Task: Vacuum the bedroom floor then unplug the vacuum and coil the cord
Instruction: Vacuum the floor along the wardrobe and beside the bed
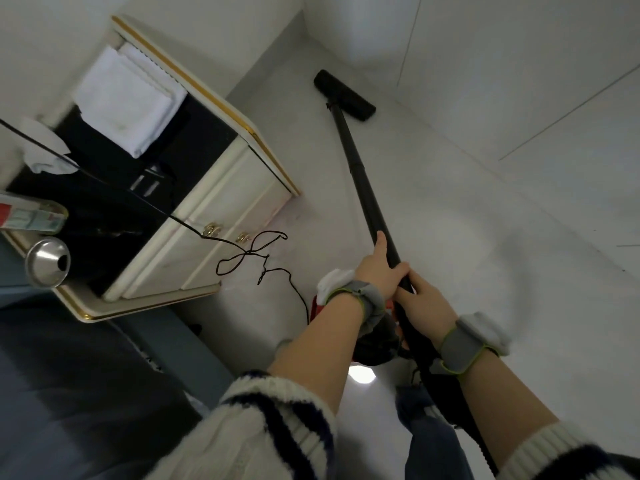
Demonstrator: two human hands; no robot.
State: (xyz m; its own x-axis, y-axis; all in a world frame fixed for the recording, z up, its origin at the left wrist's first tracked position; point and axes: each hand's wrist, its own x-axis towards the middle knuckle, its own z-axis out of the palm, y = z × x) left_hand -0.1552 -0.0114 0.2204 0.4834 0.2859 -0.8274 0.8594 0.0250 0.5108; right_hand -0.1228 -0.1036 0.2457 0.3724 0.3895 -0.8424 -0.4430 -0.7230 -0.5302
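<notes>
The vacuum wand point(360, 181) is black and runs from your hands down to the floor head point(344, 95), which lies flat on the pale floor point(485, 237) near the wall corner. Your left hand point(379, 271) grasps the wand nearer the head. Your right hand point(426, 303) grasps it just behind, touching the left. The red and black vacuum body point(375, 341) sits under your wrists. One black cord point(256, 254) lies in loose loops beside the nightstand point(225, 202). On the nightstand are one stack of folded white towels point(128, 102), one crumpled tissue point(45, 150) and one steel cup point(48, 261); its inside is too dark to tell. The closed drawer carries two gold knobs point(211, 231).
</notes>
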